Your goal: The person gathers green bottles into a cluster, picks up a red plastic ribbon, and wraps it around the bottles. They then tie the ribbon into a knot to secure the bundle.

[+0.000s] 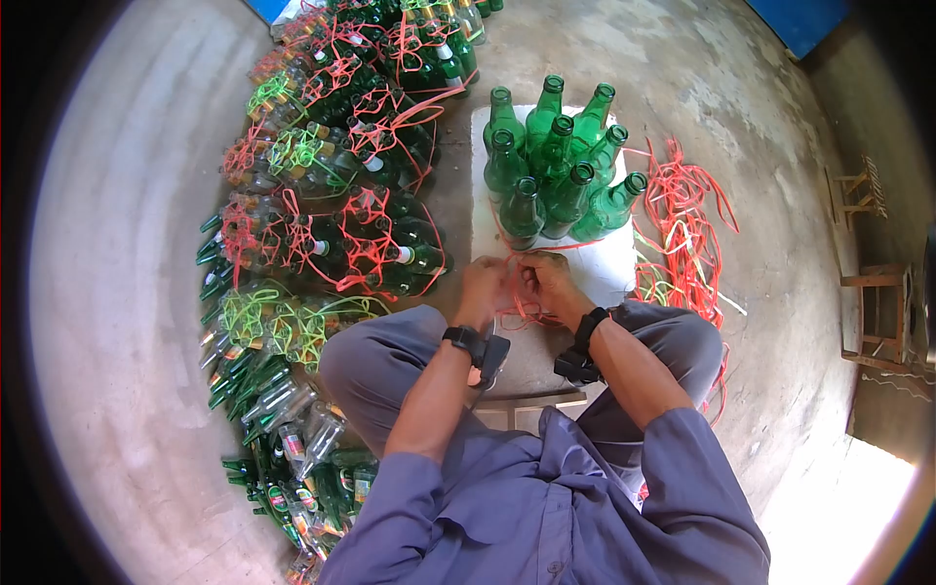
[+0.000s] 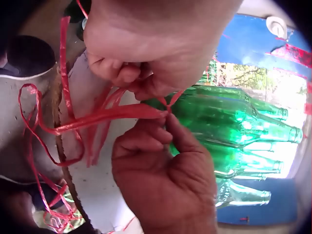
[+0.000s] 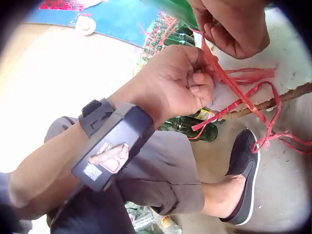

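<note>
Several green glass bottles stand upright in a cluster on a white slab. Red plastic strapping runs along the near side of the cluster, its loose ends trailing off the slab edge. My left hand grips the red strapping with curled fingers, close in front of the nearest bottles. Facing it, my right hand pinches the strapping between thumb and forefinger, right at a crossing beside the green glass. Both hands nearly meet in the left wrist view, where the bottles appear sideways.
Many bottles bundled in red and green strapping cover the floor at left. Loose glass bottles lie nearer on that side. A tangle of red strapping lies right of the slab. Wooden stools stand by the right wall.
</note>
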Tool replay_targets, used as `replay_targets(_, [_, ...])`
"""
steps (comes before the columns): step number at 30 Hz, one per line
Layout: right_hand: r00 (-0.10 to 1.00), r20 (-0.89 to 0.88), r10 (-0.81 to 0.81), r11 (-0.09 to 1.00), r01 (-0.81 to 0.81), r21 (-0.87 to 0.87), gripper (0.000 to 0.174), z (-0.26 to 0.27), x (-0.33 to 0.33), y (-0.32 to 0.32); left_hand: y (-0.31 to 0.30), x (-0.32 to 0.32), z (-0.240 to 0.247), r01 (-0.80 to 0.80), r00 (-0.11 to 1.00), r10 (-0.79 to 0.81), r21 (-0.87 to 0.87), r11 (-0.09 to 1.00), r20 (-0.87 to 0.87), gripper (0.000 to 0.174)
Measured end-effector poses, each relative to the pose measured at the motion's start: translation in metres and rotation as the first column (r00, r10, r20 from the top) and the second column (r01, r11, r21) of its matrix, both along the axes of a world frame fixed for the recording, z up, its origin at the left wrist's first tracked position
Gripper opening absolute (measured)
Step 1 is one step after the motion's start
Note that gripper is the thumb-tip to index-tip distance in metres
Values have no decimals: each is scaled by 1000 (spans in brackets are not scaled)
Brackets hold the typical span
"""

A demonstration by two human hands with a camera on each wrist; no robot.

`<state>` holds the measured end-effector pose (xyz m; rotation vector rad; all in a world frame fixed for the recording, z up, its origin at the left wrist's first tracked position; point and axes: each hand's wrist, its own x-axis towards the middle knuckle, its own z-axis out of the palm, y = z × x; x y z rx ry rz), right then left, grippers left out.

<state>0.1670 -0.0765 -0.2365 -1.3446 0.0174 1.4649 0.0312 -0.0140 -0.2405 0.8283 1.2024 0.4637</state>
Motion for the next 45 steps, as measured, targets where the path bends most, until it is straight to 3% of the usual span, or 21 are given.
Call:
replay_targets(2, [1000,-28,8,1000,-8,6,5,3,1,0,-2,-3,-12,112,985,-79,226,968,-151,14])
replay_targets(6, [998,-15,68,998,-68,7,5,25,-3,2,-3,-6,-20,92,991,-53,331,939,-125,12])
replay_targets(10, [996,-58,68,997,-66,45,7,33,-3,-1,-2,-14,5,186,964,-115,300,936,-239,12])
replay_targets(12, [980,-183,85,996,-77,48,9,30,-1,-4,-1,-21,11,219,947,-121,323,921,-297,12])
replay_targets(18, [987,23,162,987,-162,14,10,21,0,-8,2,-40,39,68,995,-44,289,955,-88,18])
replay_targets(20, [987,2,161,987,-161,27,12,29,0,-9,0,-47,71,57,998,-59,68,996,21,18])
replay_targets(21, [987,-18,160,987,-160,34,13,31,0,-10,0,-50,81,57,998,-59,74,996,20,18])
replay_targets(23, [984,-57,167,984,-163,70,15,36,0,-10,-3,-58,96,302,931,-239,215,929,-274,22])
replay_targets(24, [980,-97,174,981,-164,101,17,37,0,-9,-6,-62,96,299,932,-234,222,928,-276,22])
replay_targets(26, [977,-130,170,982,-157,104,17,40,-2,-6,-15,-69,92,521,838,-270,550,653,-474,27])
replay_targets(27, [973,-162,164,984,-149,99,17,39,-2,-5,-20,-71,91,520,839,-266,554,650,-474,27])
replay_targets(29, [966,-181,182,980,-163,118,18,37,-2,-5,-30,-76,88,688,674,-294,431,584,-677,27])
replay_targets(31, [959,-198,201,975,-176,136,18,33,-3,-3,-39,-74,106,697,650,-308,384,605,-695,28])
replay_targets(33, [972,-162,172,982,-157,103,15,30,-3,-4,-42,-70,116,782,539,-320,322,533,-779,24])
replay_targets(37, [980,-26,198,973,-193,122,13,24,-2,-8,-22,-56,111,741,618,-112,530,412,-778,26])
replay_targets(39, [799,485,356,910,-414,14,10,18,-6,-8,-10,-45,107,657,707,-54,626,421,-705,27])
replay_targets(40, [798,485,357,911,-412,8,10,20,-7,-10,-3,-38,96,599,777,-109,674,433,-621,28])
replay_targets(41, [421,871,254,821,-570,36,9,22,-8,-13,2,-31,86,598,778,-113,673,436,-618,28])
replay_targets(42, [-50,999,1,711,-703,-36,10,25,-8,-14,7,-23,77,584,794,-167,654,480,-585,26])
replay_targets(44, [-39,999,-10,714,-700,-20,9,28,-11,-16,15,-11,52,573,807,-227,631,522,-546,24])
replay_targets(45, [-25,999,-22,715,-699,-2,11,27,-12,-17,17,-6,44,514,851,-299,572,640,-431,23])
